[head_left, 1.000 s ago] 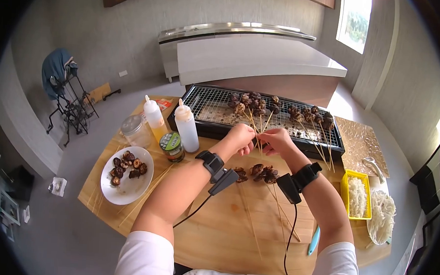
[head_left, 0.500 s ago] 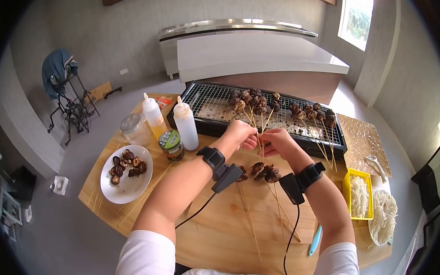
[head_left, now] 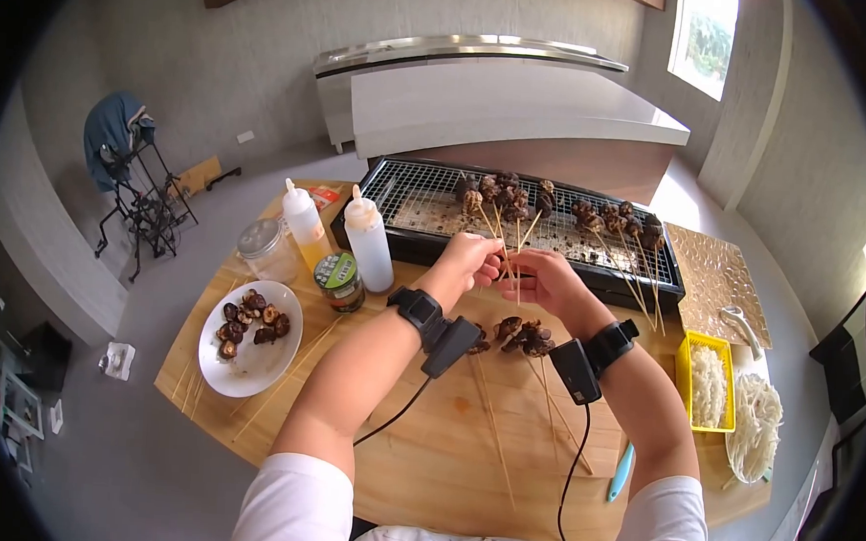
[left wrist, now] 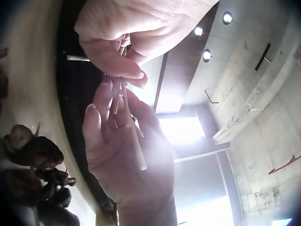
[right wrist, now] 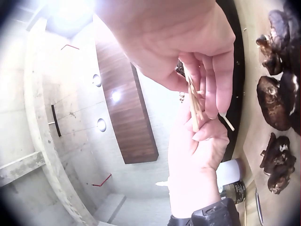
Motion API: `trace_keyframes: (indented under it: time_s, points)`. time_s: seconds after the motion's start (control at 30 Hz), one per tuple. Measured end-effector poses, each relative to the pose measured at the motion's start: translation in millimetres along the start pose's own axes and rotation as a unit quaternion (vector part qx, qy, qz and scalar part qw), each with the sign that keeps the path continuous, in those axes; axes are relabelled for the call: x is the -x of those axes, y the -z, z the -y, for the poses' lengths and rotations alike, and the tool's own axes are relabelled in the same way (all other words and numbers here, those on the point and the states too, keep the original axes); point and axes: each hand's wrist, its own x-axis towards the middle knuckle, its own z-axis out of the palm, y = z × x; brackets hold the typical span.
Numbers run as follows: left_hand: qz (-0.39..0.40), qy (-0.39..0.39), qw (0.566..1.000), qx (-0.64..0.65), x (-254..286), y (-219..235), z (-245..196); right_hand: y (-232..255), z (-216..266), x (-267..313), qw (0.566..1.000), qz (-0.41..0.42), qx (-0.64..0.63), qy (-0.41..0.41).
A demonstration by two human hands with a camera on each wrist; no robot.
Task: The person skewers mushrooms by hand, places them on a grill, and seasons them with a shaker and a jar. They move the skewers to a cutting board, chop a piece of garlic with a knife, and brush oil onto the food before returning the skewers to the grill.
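Both hands meet at the near edge of the black grill (head_left: 425, 241). My left hand (head_left: 471, 261) pinches wooden skewers (left wrist: 134, 141) between thumb and fingertips. Facing it, my right hand (head_left: 556, 283) has its thumb and fingers around the lower ends of the skewers (right wrist: 192, 101), and its fingers are fairly extended in the left wrist view. Dark mushrooms (head_left: 504, 191) on the far ends of these skewers lie on the grill mesh. Another group of mushroom skewers (head_left: 614, 219) rests on the grill's right part.
More mushroom skewers (head_left: 527, 340) lie on the wooden table (head_left: 422, 476) below the hands. Left are a white plate of mushrooms (head_left: 252, 369), two squeeze bottles (head_left: 371, 248) and jars (head_left: 338, 281). Right are a yellow basket (head_left: 684, 382), a turquoise-handled tool (head_left: 620, 473) and a patterned board (head_left: 712, 280).
The fingers of my right hand have spread a little around the skewer ends. The rightmost mushroom skewer of the held group has shifted slightly on the mesh.
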Motion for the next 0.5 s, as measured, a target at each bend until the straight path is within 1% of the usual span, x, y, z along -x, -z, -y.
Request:
trace_keyframes:
  time_s: [0.07,0.17,0.27,0.3,0.33,0.37,0.43,0.47,0.5]
  points:
    - [-0.002,0.004,1.0,-0.002,2.4,2.7,-2.7,0.2,-1.9,1.0,1.0,-0.006,-0.008,0.011]
    - [-0.004,0.001,0.999,-0.033,12.3,12.2,-10.5,3.8,-3.2,5.0,0.999,0.01,-0.033,0.034]
    - [-0.043,-0.046,0.987,-0.15,20.1,23.6,-10.5,12.0,-3.9,5.9,0.999,0.001,-0.029,0.036]
    - [-0.043,-0.046,0.987,-0.15,20.8,27.7,-10.7,15.0,-4.0,5.2,0.999,-0.009,0.012,0.029]
    - [-0.051,-0.047,0.979,-0.19,21.8,32.0,-10.7,16.7,-4.4,4.5,0.998,-0.018,0.053,0.021]
    - [-0.059,-0.049,0.97,-0.231,22.9,35.6,-10.6,18.1,-4.3,4.1,0.998,-0.017,0.054,0.021]
    - [-0.066,-0.052,0.966,-0.246,24.0,38.8,-9.1,17.1,-0.5,6.1,0.991,-0.021,0.133,-0.008]
    - [-0.072,-0.051,0.958,-0.273,24.5,38.6,-7.8,16.2,1.1,6.1,0.991,-0.021,0.134,-0.007]
    - [-0.077,-0.049,0.949,-0.301,27.4,36.5,-9.7,14.7,2.8,6.4,0.983,-0.023,0.182,-0.016]
